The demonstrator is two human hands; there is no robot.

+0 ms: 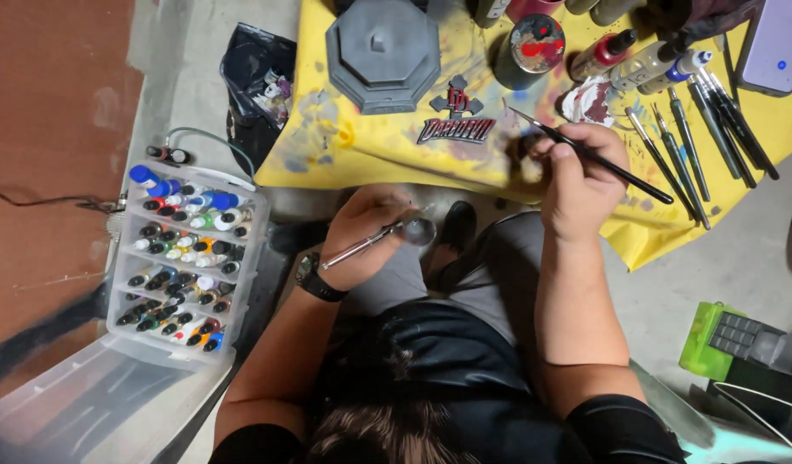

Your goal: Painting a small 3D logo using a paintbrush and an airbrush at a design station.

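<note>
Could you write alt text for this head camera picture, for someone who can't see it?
Seen from above, a seated person holds a thin paintbrush in the right hand and an airbrush in the left hand, over a yellow cloth strewn with brushes. An open case of paint bottles lies on the floor.

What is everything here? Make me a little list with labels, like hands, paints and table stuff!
Left hand: holds a metal airbrush
Right hand: holds a thin black paintbrush
Paints: clear plastic box with rows of small paint bottles, lid open, on the floor beside the person
Work surface: yellow cloth stained with paint
On the cloth: grey eight-sided base, small red-and-grey emblem, spare brushes, phone
</note>
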